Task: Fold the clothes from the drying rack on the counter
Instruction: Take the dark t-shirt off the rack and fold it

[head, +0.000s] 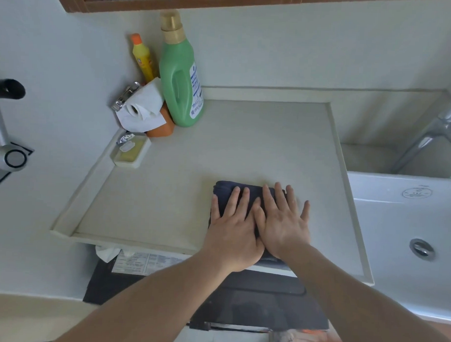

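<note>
A folded dark navy garment (225, 190) lies on the pale counter (167, 194), near its front edge and right of centre. My left hand (232, 227) rests flat on the garment's left part, fingers spread and pointing away from me. My right hand (281, 221) lies flat beside it on the right part, its thumb edge touching the left hand. Both palms cover most of the cloth; only its far edge and left corner show. No drying rack is in view.
At the counter's back left stand a green detergent bottle (180, 74), a yellow bottle (142, 56), a paper roll (142, 106), an orange item (162, 129) and a soap dish (130, 151). A white sink (409, 228) with a tap (435, 132) adjoins on the right. A dark appliance (253, 299) sits below the counter.
</note>
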Demonstrator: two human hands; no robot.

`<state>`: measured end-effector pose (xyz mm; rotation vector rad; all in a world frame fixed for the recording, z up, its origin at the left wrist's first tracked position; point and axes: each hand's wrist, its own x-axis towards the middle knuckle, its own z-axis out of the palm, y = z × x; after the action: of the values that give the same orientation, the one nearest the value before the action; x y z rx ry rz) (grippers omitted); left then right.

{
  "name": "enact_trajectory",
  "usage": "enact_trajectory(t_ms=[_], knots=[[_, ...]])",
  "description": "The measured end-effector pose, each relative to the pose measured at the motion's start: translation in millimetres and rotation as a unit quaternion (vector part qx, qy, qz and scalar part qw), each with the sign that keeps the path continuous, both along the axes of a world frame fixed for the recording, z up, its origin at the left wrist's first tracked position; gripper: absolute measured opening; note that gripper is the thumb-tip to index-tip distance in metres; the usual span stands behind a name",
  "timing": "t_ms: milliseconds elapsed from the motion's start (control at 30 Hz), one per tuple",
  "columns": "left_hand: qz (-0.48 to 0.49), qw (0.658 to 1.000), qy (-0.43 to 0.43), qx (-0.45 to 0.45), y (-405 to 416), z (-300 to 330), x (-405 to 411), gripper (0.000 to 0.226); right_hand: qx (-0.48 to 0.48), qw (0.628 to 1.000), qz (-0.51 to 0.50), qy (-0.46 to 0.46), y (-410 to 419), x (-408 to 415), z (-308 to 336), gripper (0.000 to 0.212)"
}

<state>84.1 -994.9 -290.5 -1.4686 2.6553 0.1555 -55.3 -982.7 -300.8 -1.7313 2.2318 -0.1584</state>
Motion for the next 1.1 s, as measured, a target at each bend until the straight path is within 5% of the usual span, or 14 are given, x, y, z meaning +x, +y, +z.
enact_trajectory(t_ms=[267,367,433,533,633,767,1000,1100], knots=[[0.006,0.999,0.048,-0.016,1,0,3,0.073,-0.011,1.0,0.004,-0.016,2,-1,-1,0.071],[0.041,0.985,0.17,0.012,0,6,9,0.073,-0.009,1.0,0.016,-0.009,4,-3,0,0.074],[0.183,0.941,0.285,0.004,2,12,10,0.08,-0.009,1.0,0.024,0.0,4,-3,-1,0.072],[0.421,0.859,0.28,0.085,1,21,9,0.086,-0.009,1.0,0.028,-0.003,4,-4,0,0.071],[0.465,0.813,0.282,0.208,-7,29,12,0.068,-0.015,0.999,0.035,-0.005,4,-6,-1,0.071],[0.483,0.71,0.399,0.32,-7,46,21,0.055,-0.026,0.997,0.069,-0.012,6,-9,-1,0.071],[0.438,0.7,0.479,0.299,23,53,25,0.047,-0.023,0.999,0.041,-0.02,11,-7,3,0.081],[0.39,0.686,0.535,0.303,41,56,31,0.047,-0.064,0.994,-0.015,-0.091,23,-8,6,0.098]])
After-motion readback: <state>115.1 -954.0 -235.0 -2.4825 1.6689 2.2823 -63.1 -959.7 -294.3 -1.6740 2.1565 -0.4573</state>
